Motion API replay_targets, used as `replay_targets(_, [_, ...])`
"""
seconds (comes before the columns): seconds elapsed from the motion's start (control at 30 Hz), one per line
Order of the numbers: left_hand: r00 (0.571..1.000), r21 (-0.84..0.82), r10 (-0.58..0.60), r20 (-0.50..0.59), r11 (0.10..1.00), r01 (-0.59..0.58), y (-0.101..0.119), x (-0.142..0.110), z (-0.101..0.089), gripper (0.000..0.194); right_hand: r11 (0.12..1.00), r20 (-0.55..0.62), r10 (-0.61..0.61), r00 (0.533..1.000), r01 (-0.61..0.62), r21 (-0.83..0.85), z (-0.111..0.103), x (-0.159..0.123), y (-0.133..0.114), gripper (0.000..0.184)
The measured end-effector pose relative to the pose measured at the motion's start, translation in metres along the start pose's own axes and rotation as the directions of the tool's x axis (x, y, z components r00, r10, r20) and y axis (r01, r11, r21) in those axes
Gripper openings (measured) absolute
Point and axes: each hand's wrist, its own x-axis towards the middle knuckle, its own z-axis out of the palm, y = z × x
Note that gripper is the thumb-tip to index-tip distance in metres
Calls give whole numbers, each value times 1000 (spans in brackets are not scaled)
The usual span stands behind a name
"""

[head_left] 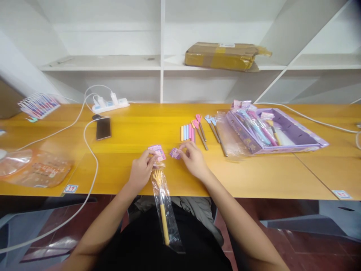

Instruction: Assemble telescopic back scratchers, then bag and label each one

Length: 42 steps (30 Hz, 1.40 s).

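Note:
In a clear plastic bag (172, 226) lies a yellow back scratcher (163, 220) with a hand-shaped head and a metal stem. My left hand (140, 168) pinches the top of this bag by a pink printed card (158, 151), and the bag hangs down over the table's front edge towards my lap. My right hand (195, 160) is closed on a small purple card (175, 153), just right of the pink one. Beyond it are several coloured handle tubes (187, 133) in a row, pink-headed scratchers (199, 132) and blue-headed scratchers (214, 130), all with metal stems.
A purple display box (293, 148) with bagged scratchers stands on the right, beside loose clear bags (229, 137). Left are a phone (103, 128), a power strip (113, 106), a white cable (94, 152) and an orange pouch (42, 169). A taped carton (222, 56) sits on the shelf.

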Motion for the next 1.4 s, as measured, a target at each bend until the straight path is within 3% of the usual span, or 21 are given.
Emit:
replay_targets(0.27, [1000,-42,-14,2,999,14,0,0,1,32,995,-138,-47,989,59,81,-2,4,-5,17])
replay_targets(0.43, [1000,-94,-14,-3,995,14,4,-1,1,34,927,-169,82,982,-13,376,-2,-2,-19,17])
replay_targets(0.5, [1000,-90,-14,1,996,14,3,0,1,33,899,-176,39,984,42,437,-3,-8,-28,14])
replay_targets(0.6, [1000,-79,-4,13,997,5,-3,1,1,33,918,-100,-204,974,226,326,-1,-17,-42,10])
replay_targets(0.7, [998,-96,19,53,995,-14,-6,1,2,34,890,27,-445,895,439,123,3,-21,-50,20])
replay_targets(0.77, [996,-94,47,73,995,-40,-5,0,2,33,854,39,-521,853,521,8,6,-21,-52,25])
replay_targets(0.87, [990,-80,104,94,992,-97,-2,-1,1,31,837,-27,-543,839,540,-86,7,-17,-51,27])
replay_targets(1.07, [957,-110,191,220,979,-170,2,-4,1,28,874,-60,-483,873,477,-98,3,-14,-45,25])
replay_targets(1.23, [949,-96,218,228,975,-201,3,-4,1,34,878,-71,-478,875,473,-75,3,-14,-43,28])
replay_targets(1.4, [938,-133,232,257,970,-203,5,-5,0,31,873,-171,-488,856,479,-97,2,-16,-47,32])
